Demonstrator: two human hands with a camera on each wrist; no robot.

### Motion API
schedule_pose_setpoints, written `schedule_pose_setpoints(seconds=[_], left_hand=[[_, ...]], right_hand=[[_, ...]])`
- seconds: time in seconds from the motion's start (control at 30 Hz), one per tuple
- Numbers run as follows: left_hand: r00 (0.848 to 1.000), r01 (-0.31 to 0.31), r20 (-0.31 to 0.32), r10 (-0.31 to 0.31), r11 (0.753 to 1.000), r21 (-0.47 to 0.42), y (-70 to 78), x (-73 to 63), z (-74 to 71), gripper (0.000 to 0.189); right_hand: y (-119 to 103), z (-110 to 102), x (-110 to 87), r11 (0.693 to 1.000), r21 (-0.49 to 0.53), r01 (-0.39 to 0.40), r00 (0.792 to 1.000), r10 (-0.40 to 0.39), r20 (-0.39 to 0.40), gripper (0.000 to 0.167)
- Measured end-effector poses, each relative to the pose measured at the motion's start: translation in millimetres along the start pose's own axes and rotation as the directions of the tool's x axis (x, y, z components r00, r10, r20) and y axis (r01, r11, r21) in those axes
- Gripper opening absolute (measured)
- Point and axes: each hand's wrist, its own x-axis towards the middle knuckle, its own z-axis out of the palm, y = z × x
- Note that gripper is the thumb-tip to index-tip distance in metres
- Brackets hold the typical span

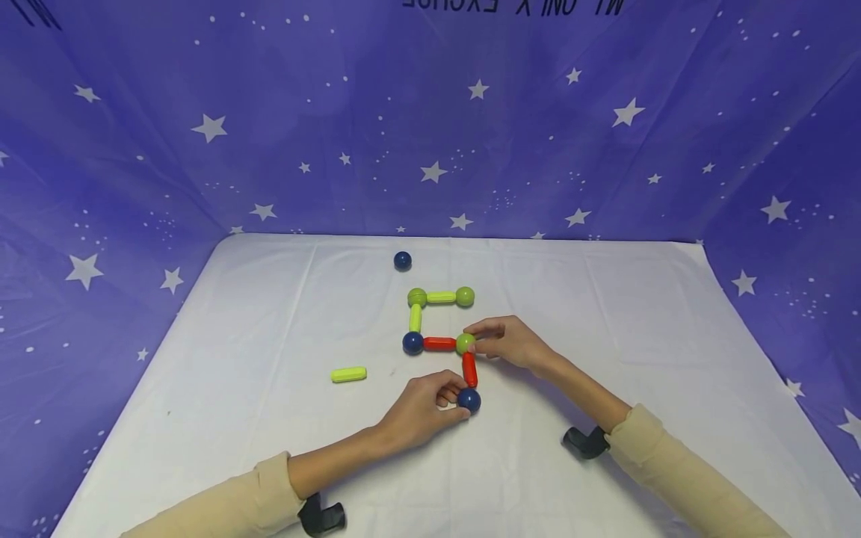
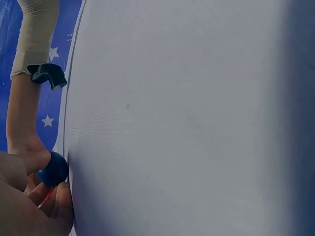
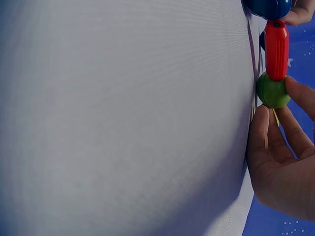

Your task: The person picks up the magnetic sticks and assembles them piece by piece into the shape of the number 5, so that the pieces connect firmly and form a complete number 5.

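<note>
My left hand [image 1: 420, 409] pinches a dark blue ball [image 1: 468, 400] between thumb and fingers. A red rod [image 1: 469, 370] runs from that ball up to a green ball [image 1: 466, 344], which my right hand [image 1: 511, 342] holds with thumb and fingertips. Leftward from the green ball, a second red rod [image 1: 440, 344] leads to another dark blue ball [image 1: 413, 343]. From there a yellow-green rod [image 1: 415, 319] joins a green ball [image 1: 417, 297], and a further rod [image 1: 441, 297] ends in a green ball [image 1: 465, 297]. The right wrist view shows the red rod [image 3: 277, 51] touching the green ball [image 3: 273, 91].
A loose yellow-green rod [image 1: 348, 374] lies left of the chain. Behind the chain sits a lone dark blue ball [image 1: 402, 261]. Everything rests on a white-covered table [image 1: 255, 329], with a purple starry cloth [image 1: 377, 119] hanging around it. Black wrist mounts [image 1: 585, 442] are on both sleeves.
</note>
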Motion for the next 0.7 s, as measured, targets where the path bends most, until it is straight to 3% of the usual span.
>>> schedule_pose_setpoints(seconds=[0.7], left_hand=[[1.000,-0.011,-0.025,0.011,1.000,-0.010,-1.3,0.2,2.4,0.028]], right_hand=[[0.9,0.6,-0.3,1.000,-0.003,0.013,1.000,-0.013,-0.010,0.033]])
